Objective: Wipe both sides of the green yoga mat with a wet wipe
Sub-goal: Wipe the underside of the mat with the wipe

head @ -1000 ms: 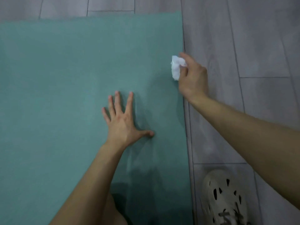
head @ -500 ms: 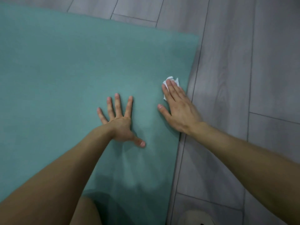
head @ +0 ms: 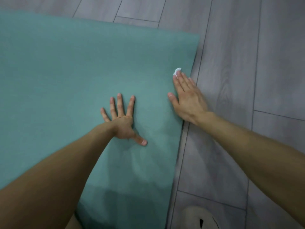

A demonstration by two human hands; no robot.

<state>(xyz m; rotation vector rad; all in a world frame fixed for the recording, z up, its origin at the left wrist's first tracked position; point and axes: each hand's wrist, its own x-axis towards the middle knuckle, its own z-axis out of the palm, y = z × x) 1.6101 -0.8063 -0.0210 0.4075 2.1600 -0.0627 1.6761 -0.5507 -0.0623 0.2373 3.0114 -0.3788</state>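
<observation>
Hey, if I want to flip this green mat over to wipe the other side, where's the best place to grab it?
Probably the long right edge of the mat, coming from the bare floor side. That edge lies free beside the right hand, which presses the wipe flat. The mat is thin and flat, so slide fingers under and pinch it. Lift the left hand off first.
</observation>
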